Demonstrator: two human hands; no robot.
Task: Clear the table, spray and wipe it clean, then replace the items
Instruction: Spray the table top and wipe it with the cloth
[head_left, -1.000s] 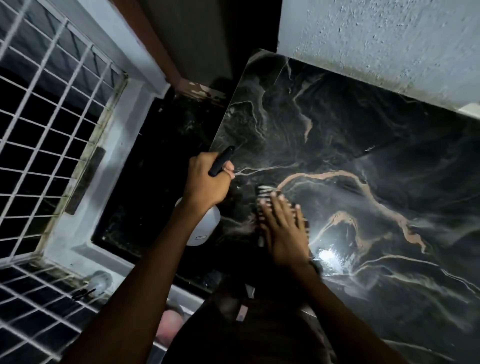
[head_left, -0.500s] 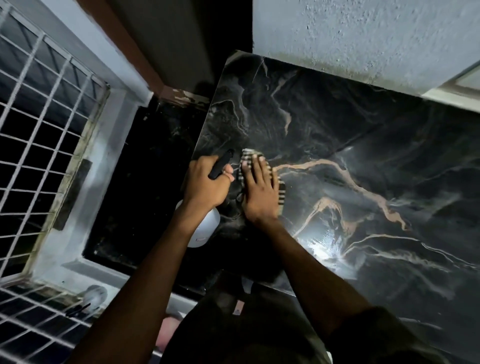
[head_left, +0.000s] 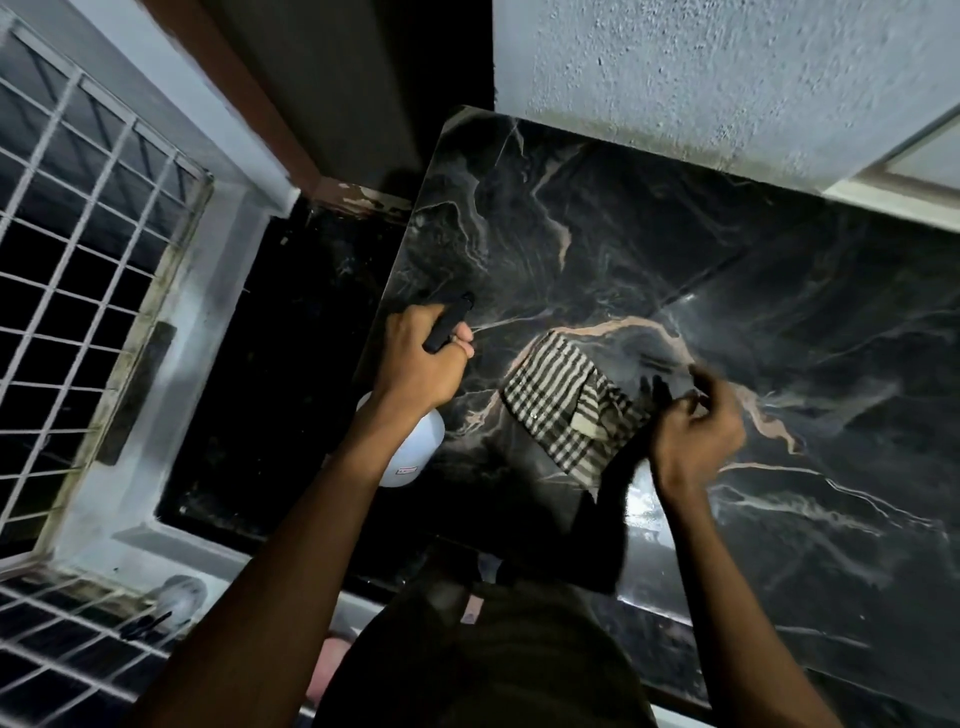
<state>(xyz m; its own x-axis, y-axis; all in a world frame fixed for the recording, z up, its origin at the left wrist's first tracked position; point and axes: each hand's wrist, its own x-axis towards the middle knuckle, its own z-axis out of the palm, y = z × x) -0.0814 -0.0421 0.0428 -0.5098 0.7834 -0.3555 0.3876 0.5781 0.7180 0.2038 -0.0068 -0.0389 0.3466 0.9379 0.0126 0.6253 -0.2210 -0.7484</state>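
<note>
I see a white window grille (head_left: 78, 270) filling the left side, dark panes behind its bars. Right of the grille, a pale window frame (head_left: 171, 415) with grime along its inner edge. Right of that frame, a dark glossy floor (head_left: 291, 374), speckled. Up and right of the grille, a brown door frame (head_left: 260, 119) with chipped paint at its foot. Far right of the grille, across the top, a rough white textured wall (head_left: 727, 78). Below the grille, a second grille section (head_left: 62, 665), blurred, with a pale round object (head_left: 179, 597) against it; can't tell what it is.
</note>
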